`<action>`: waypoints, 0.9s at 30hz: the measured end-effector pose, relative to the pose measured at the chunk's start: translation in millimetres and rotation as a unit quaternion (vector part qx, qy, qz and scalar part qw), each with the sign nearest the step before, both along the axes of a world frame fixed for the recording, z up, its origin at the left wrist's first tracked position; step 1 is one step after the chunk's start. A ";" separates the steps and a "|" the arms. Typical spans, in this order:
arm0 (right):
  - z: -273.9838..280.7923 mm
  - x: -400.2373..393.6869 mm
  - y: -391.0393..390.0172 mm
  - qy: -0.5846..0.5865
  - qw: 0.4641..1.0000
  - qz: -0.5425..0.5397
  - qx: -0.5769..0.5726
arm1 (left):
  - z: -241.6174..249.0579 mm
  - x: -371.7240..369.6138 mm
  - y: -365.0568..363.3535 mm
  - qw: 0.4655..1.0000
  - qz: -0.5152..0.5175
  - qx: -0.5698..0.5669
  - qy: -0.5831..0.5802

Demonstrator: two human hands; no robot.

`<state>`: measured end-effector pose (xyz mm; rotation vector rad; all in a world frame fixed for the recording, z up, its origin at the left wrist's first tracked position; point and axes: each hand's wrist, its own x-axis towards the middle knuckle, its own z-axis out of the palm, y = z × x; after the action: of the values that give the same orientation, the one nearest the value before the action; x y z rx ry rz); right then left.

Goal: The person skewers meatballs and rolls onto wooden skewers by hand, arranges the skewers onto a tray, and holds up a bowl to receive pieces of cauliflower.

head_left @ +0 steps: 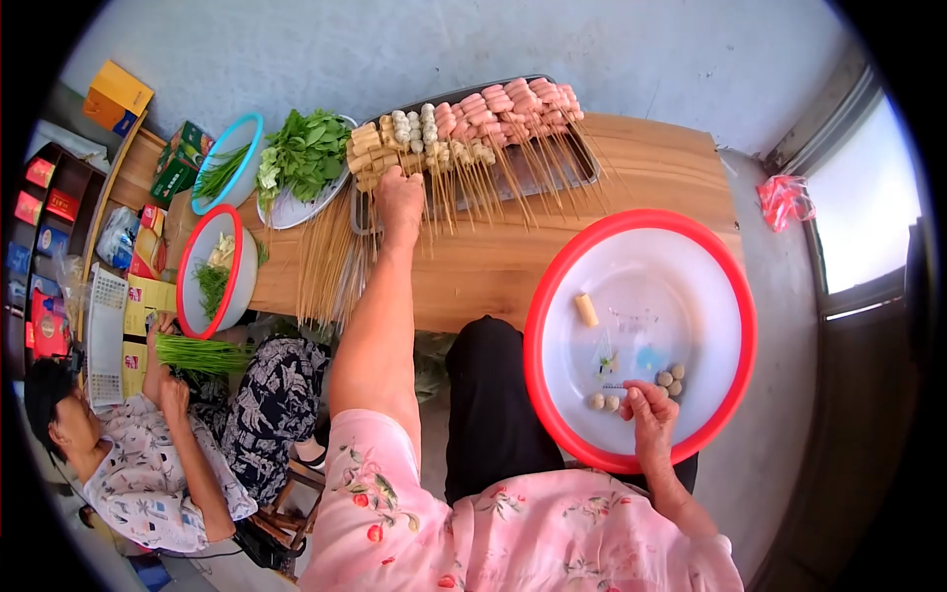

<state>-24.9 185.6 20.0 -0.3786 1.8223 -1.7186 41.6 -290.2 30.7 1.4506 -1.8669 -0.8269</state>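
Observation:
My left hand reaches to the left end of a metal tray, its fingers closed on a food skewer partly hidden behind them. Loaded skewers line the tray: tan rolls, grey balls and pink sausage pieces, their sticks pointing toward me. My right hand is inside a white basin with a red rim, thumb and fingers pinched on what looks like a grey meatball. Two meatballs lie beside its fingertips, and several more lie behind. A tan roll rests in the basin.
Bare wooden sticks lie on the wooden table left of my arm. Leafy greens and bowls of vegetables stand farther left. A seated person holds green stalks. A red plastic bag hangs at right.

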 end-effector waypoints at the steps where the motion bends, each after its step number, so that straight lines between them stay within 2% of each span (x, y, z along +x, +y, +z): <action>1: 3.6 -3.4 0.6 -0.002 1.000 0.001 -0.002 | 0.0 0.2 7.6 0.990 0.028 -0.135 -0.030; 2: 9.1 -7.2 2.1 0.022 1.000 -0.006 -0.002 | -0.7 0.5 16.5 0.960 0.053 -0.267 -0.060; 4: 20.9 -13.8 9.0 0.062 0.998 -0.025 -0.006 | 18.2 2.6 47.0 0.953 0.020 -0.300 -0.039; 5: 24.5 -19.2 15.0 0.130 0.991 -0.035 0.004 | 31.9 3.6 68.0 0.944 -0.010 -0.329 -0.015; 7: 30.8 -37.2 26.2 0.270 0.959 -0.075 0.029 | 55.3 1.5 122.3 0.980 -0.105 -0.159 0.053; 8: 33.7 -47.5 32.6 0.340 0.933 -0.105 0.045 | 53.2 0.0 141.0 0.976 -0.154 -0.147 0.051; 9: 34.6 -59.8 37.6 0.449 0.877 -0.147 0.086 | 45.2 -3.0 156.2 0.967 -0.206 -0.144 0.047; 10: 36.7 -68.6 43.3 0.481 0.851 -0.181 0.110 | 40.2 -3.3 169.6 0.954 -0.268 -0.133 0.016; 12: 43.1 -79.4 54.6 0.508 0.820 -0.216 0.150 | 36.7 -6.9 200.2 0.941 -0.319 -0.081 -0.078; 14: 25.6 -91.1 69.4 0.410 0.863 -0.252 0.155 | 42.6 -11.7 217.7 0.915 -0.367 -0.049 -0.158; 16: 17.1 -97.1 82.0 0.354 0.881 -0.266 0.166 | 40.7 -18.3 220.9 0.916 -0.361 -0.006 -0.175; 17: 18.9 -95.8 82.6 0.370 0.865 -0.285 0.183 | 21.0 -22.1 215.6 0.927 -0.355 0.003 -0.117; 18: 13.5 -98.6 88.4 0.415 0.836 -0.288 0.216 | -6.8 -22.5 204.9 0.922 -0.374 -0.053 -0.082; 19: 17.9 -99.1 88.1 0.326 0.879 -0.293 0.189 | 14.5 -22.6 214.2 0.922 -0.374 0.037 -0.090; 20: 11.0 -103.3 91.5 0.298 0.899 -0.291 0.131 | -24.9 -22.6 199.3 0.917 -0.391 -0.069 -0.025; 21: 15.5 -101.0 91.0 0.272 0.910 -0.274 0.151 | -27.6 -23.3 197.5 0.920 -0.386 -0.073 -0.018; 22: 10.2 -102.0 92.5 0.276 0.912 -0.269 0.138 | 11.0 -24.8 212.9 0.926 -0.374 0.056 -0.005; 24: 9.1 -99.2 92.3 0.233 0.920 -0.292 0.115 | 12.7 -24.7 206.7 0.923 -0.383 0.042 0.007; 26: -9.3 -103.4 92.9 0.183 0.929 -0.309 0.083 | 17.0 -23.6 206.9 0.924 -0.367 0.090 0.057; 27: -12.7 -105.9 95.6 0.158 0.935 -0.302 0.096 | 18.6 -23.0 204.0 0.929 -0.363 0.068 0.024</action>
<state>-130.7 281.2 7.3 0.0002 2.5113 -1.9210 18.6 -86.2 49.3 0.7678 -2.3714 -1.3342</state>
